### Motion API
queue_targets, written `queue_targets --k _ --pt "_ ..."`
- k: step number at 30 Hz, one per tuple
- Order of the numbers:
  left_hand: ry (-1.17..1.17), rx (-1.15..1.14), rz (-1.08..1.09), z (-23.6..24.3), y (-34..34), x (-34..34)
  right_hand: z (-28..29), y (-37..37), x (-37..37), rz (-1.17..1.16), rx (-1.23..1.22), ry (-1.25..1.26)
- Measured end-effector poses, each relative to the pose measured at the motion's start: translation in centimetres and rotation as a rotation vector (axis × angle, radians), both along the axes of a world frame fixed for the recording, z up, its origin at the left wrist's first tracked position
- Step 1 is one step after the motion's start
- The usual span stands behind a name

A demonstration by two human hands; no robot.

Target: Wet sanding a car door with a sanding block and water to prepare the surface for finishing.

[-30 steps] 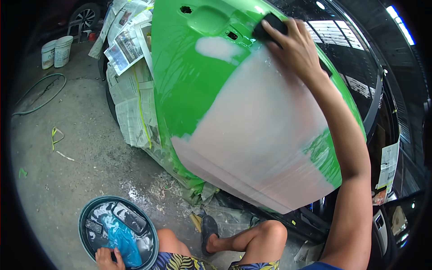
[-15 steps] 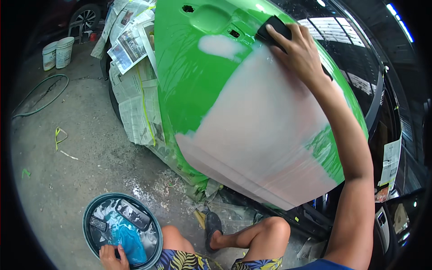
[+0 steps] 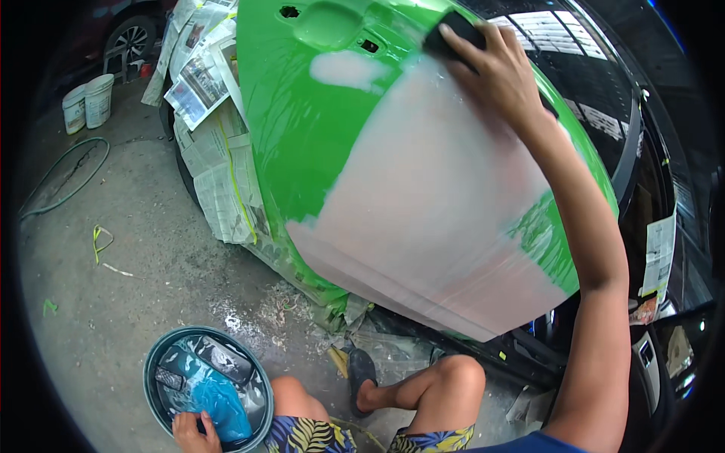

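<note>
My right hand (image 3: 495, 72) is closed around a black sanding block (image 3: 453, 38), which lies against the upper part of a green car door (image 3: 294, 113). A wide pale pinkish filler patch (image 3: 423, 181) covers the door's middle and lower part, with a smaller patch (image 3: 347, 70) near the handle recess. At the lower left, my left hand (image 3: 195, 432) curls over the near rim of a dark round tub (image 3: 153, 377). Inside the tub, in water, are a blue cloth or plastic piece (image 3: 219, 404), a dark oblong block (image 3: 225, 359) and a smaller textured block (image 3: 170, 378).
Newspaper (image 3: 219, 166) with yellow-green tape masks the car left of the door. Two white buckets (image 3: 98, 100) and a green hose (image 3: 72, 202) are on the concrete floor at far left. Black window glass (image 3: 566, 45) borders the door on the right. My knees are below the door.
My right hand and the sanding block have shifted slightly left and up in the picture. The whole view has tilted a little. My left hand stays at the tub's rim.
</note>
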State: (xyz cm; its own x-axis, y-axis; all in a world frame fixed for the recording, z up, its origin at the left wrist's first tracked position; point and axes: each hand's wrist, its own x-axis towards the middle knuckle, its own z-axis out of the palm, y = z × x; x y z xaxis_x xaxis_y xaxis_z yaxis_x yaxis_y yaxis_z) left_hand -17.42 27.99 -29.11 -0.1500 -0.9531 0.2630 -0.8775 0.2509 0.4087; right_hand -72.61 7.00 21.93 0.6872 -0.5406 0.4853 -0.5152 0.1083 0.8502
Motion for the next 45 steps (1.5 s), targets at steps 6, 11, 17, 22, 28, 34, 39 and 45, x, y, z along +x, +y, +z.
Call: queue_targets --k 6,11,17,22,28,34,39,45 --pt "-0.031 0.018 0.022 0.5 -0.4 -0.6 0.8 1.8 -1.4 -0.02 0.022 -0.001" --pt "-0.064 0.054 0.039 0.2 -0.1 0.0 -2.6 6.4 -4.6 -0.033 0.014 -0.042" --pt "-0.023 0.125 0.031 1.4 -0.4 -0.7 0.7 5.3 -3.1 -0.041 0.036 -0.035" --pt "-0.05 0.04 0.009 1.2 -0.3 -1.1 -1.6 7.6 -5.5 -0.054 -0.008 -0.009" --pt "-0.096 0.089 -0.003 1.5 -0.5 -0.5 -1.8 4.6 -3.4 0.015 0.002 -0.027" --pt "-0.053 0.167 0.029 2.5 -1.0 -1.3 0.2 0.8 -0.5 -0.024 0.038 -0.002" --pt "-0.072 0.096 0.053 2.0 -0.2 -0.9 -2.1 2.3 -2.4 -0.022 -0.005 -0.014" --pt "-0.068 0.183 0.05 2.1 -0.2 -0.8 -0.1 -1.5 0.8 -0.018 0.059 -0.016"
